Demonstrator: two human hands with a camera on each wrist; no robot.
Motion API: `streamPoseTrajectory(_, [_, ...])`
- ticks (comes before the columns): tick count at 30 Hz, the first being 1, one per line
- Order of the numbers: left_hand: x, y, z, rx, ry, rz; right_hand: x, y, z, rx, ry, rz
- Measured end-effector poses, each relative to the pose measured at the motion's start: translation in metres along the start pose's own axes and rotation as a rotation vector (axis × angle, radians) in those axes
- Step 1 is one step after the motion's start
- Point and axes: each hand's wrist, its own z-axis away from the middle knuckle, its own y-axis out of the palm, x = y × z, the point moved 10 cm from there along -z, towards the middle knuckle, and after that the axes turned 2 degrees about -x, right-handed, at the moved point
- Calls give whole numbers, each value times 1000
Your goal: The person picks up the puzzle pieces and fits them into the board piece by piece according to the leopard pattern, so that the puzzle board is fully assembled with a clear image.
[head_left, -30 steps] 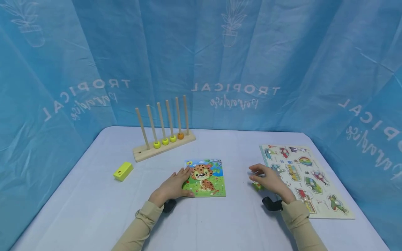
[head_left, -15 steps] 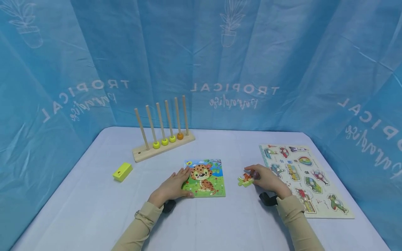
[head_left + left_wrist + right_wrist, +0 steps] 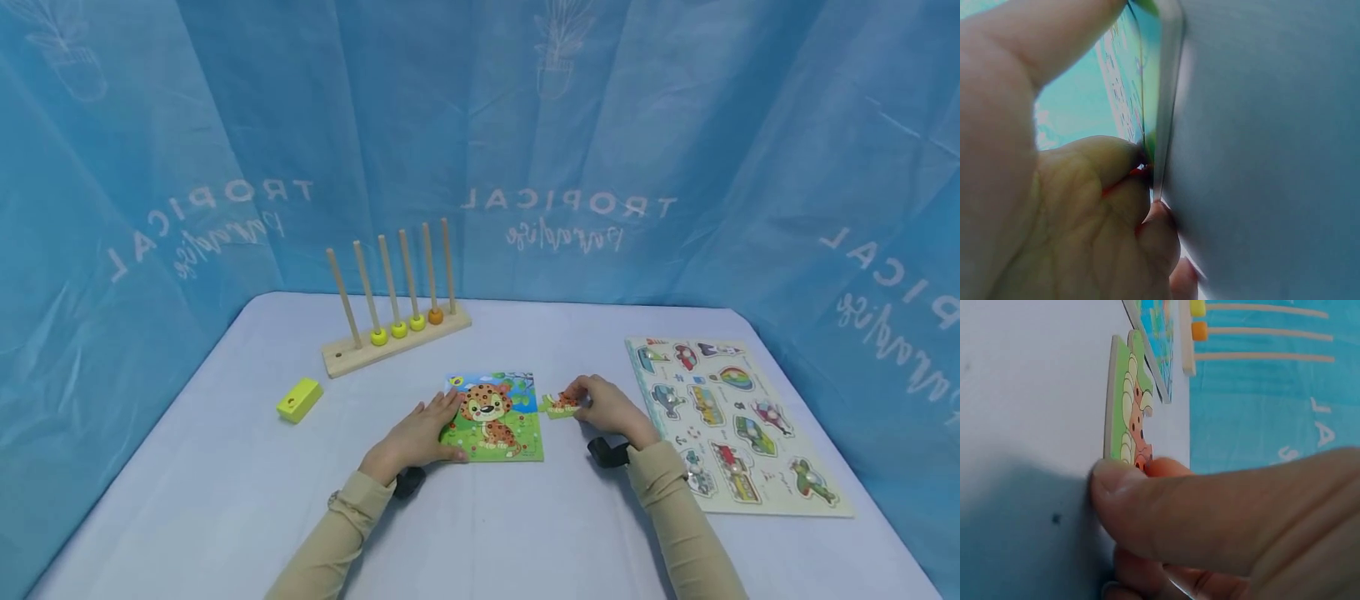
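A square leopard jigsaw puzzle (image 3: 498, 425) lies flat on the table in the head view. My left hand (image 3: 416, 433) rests at its left side, fingers spread over that edge and thumb near the lower left corner. The left wrist view shows fingertips and thumb right at the puzzle's edge (image 3: 1171, 81). My right hand (image 3: 606, 406) pinches a loose puzzle piece (image 3: 558, 405) by its right end, thumb and fingers on it. Green, with orange spotted fur and pale paws, the piece (image 3: 1130, 419) stands close to the puzzle's right edge in the head view.
Behind the puzzle stands a wooden peg rack (image 3: 352, 358) with yellow beads and an orange one. A yellow block (image 3: 300, 400) lies at the left. A vehicle peg board (image 3: 780, 492) lies at the right. Blue curtain (image 3: 495, 150) surrounds the back and sides of the white table (image 3: 525, 533).
My right hand has moved left, first to the loose puzzle piece and then with it toward the leopard puzzle. The left hand has stayed on the puzzle's left side. The head view has shifted slightly.
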Motion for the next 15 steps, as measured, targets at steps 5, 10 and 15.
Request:
streamPoseTrajectory(5, [-2, -2, 0, 2, -2, 11, -5, 2, 0, 34, 30, -101])
streamPoseTrajectory(10, [-1, -1, -1, 0, -11, 11, -3, 3, 0, 34, 60, -97])
streamPoseTrajectory(15, [0, -1, -1, -3, -7, 9, 1, 7, -1, -17, 128, -55])
